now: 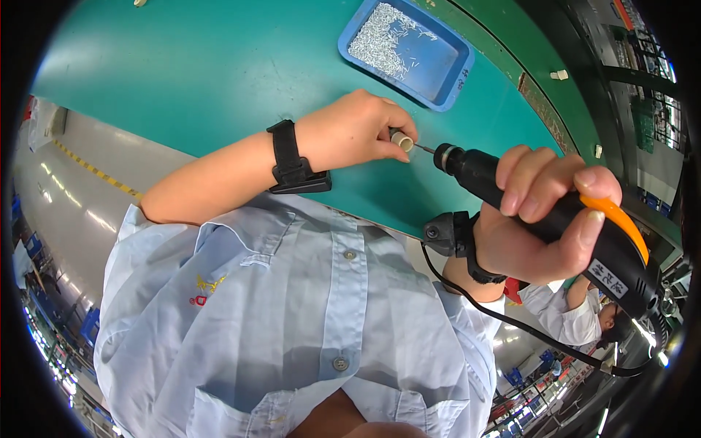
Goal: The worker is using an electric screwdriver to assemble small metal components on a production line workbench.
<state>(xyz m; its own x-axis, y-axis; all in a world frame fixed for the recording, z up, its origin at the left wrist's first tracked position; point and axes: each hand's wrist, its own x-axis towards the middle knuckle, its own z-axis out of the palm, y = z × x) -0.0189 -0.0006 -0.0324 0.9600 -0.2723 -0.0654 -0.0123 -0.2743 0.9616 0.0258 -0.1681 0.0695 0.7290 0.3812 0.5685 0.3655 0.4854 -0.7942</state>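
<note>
Light-blue shirt cloth fills the lower middle of the view, nearest the camera. Beyond it, the left hand pinches a small cream cylindrical part between thumb and fingers above the green counter, its open end turned toward the right. The right hand is wrapped around a black electric screwdriver with an orange lever; its slim bit points left at that open end, and whether they touch cannot be told. Black straps circle both wrists. Farther up the counter sits a blue tray with slender silvery pins heaped in its left part. Past the right forearm, a person in a pale top appears at lower right.
</note>
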